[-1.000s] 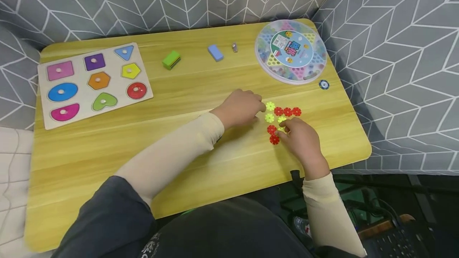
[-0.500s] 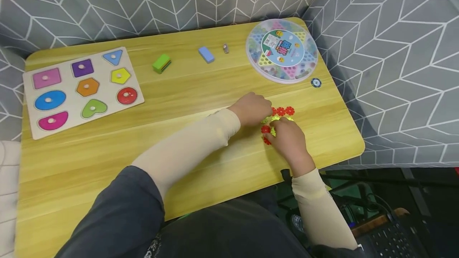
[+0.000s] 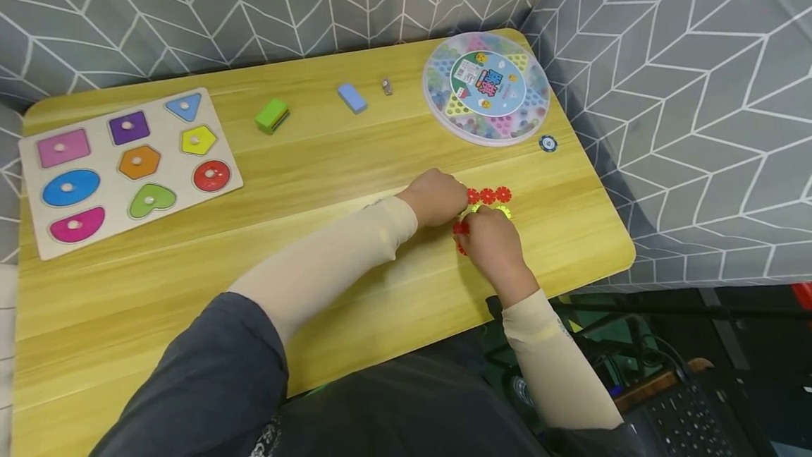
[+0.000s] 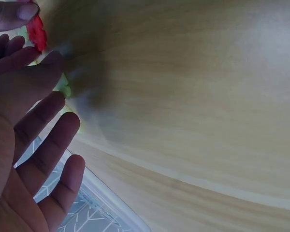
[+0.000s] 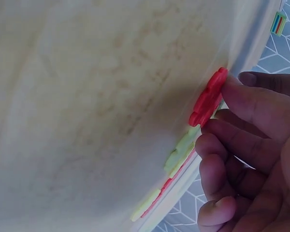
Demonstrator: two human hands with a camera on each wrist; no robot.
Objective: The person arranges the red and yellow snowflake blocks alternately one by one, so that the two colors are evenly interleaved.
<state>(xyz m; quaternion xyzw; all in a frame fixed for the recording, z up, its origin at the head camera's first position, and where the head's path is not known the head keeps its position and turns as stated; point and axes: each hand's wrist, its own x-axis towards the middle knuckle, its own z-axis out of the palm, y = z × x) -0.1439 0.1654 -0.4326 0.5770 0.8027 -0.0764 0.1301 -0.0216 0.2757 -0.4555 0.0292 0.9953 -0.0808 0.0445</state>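
Small flower-shaped pieces lie flat on the yellow table (image 3: 355, 161) near its right front. A row of red pieces (image 3: 487, 195) and a yellow-green piece (image 3: 505, 211) show beyond the hands. My left hand (image 3: 438, 196) rests just left of them, its fingers (image 4: 48, 145) straight and spread, holding nothing. My right hand (image 3: 488, 242) covers the near pieces. Its fingertips (image 5: 237, 99) touch the edge of a red piece (image 5: 210, 96), with yellow-green pieces (image 5: 182, 147) lined up behind it. That red piece (image 4: 37, 31) lies between the two hands.
A round clear game box (image 3: 486, 87) sits at the back right, with a small blue disc (image 3: 548, 144) beside it. A shape puzzle board (image 3: 127, 168) lies at the left. A green block (image 3: 272, 116), a blue block (image 3: 352, 98) and a small grey object (image 3: 386, 86) lie at the back.
Both hands have closed in on the pieces. The right hand slid left over the near red and yellow-green ones, and the left hand moved right to meet it.
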